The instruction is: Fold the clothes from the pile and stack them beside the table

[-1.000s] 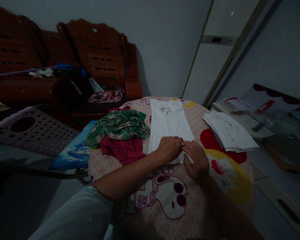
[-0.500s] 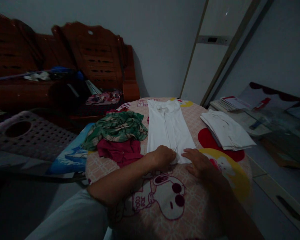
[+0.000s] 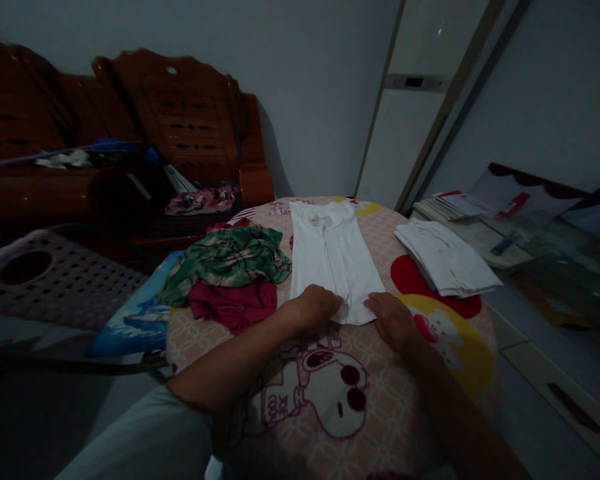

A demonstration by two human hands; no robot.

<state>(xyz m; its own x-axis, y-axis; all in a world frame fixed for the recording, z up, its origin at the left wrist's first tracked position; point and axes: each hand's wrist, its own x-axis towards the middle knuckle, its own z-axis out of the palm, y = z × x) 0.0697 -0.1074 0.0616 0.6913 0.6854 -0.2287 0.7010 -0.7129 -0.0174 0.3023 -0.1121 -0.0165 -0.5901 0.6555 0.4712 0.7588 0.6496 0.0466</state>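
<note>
A white shirt lies folded into a long narrow shape, its collar at the far end and its front opening facing up. My left hand is closed at the near left part of the hem, fingers curled on the cloth. At the near right corner, my right hand pinches the hem between thumb and fingers. Left of the shirt sits a loose heap of a green plaid garment and a crimson garment. A folded white garment rests on the right.
Everything lies on a round table with a pink patterned cover. A wooden bench with clothes on it stands behind left, near a woven chair with a blue cushion. Papers lie on furniture at right.
My right hand's fingers have drawn together onto the hem corner; before, they were more spread. My left hand stays at the hem. The view has shifted slightly.
</note>
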